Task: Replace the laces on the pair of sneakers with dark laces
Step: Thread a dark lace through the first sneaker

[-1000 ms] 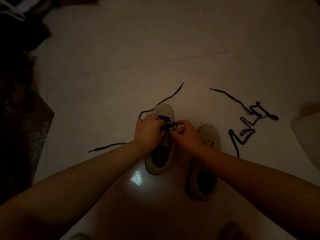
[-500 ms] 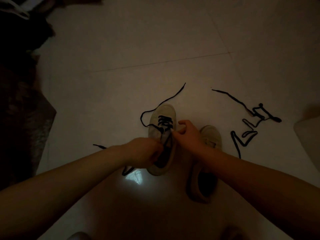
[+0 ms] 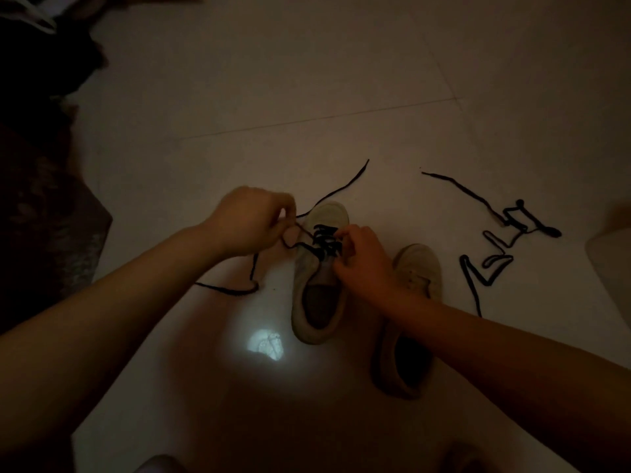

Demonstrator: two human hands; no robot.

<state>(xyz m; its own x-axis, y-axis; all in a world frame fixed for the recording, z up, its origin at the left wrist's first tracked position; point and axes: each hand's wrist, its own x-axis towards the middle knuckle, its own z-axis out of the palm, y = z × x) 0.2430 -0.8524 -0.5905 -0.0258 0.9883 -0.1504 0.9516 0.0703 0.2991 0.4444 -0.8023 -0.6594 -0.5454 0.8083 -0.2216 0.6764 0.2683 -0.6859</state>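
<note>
Lacing up the left sneaker on the floor, pretty dim in here

The pale sneaker (image 3: 321,268) sits on the tiled floor (image 3: 273,97) with the dark lace (image 3: 326,240) already crisscrossed over its front eyelets. Our left hand (image 3: 252,223) is curled closed, pinching one end of that lace just left of the toe, and the rest of that end trails down onto the floor. Our right hand (image 3: 362,257) is closed too, fingers on the lace and tongue at the shoe's right edge. The second sneaker (image 3: 416,278) sits just to the right, partly under our forearm, no lace that we can see. The spare lace (image 3: 495,240) lies squiggled further right.
</note>
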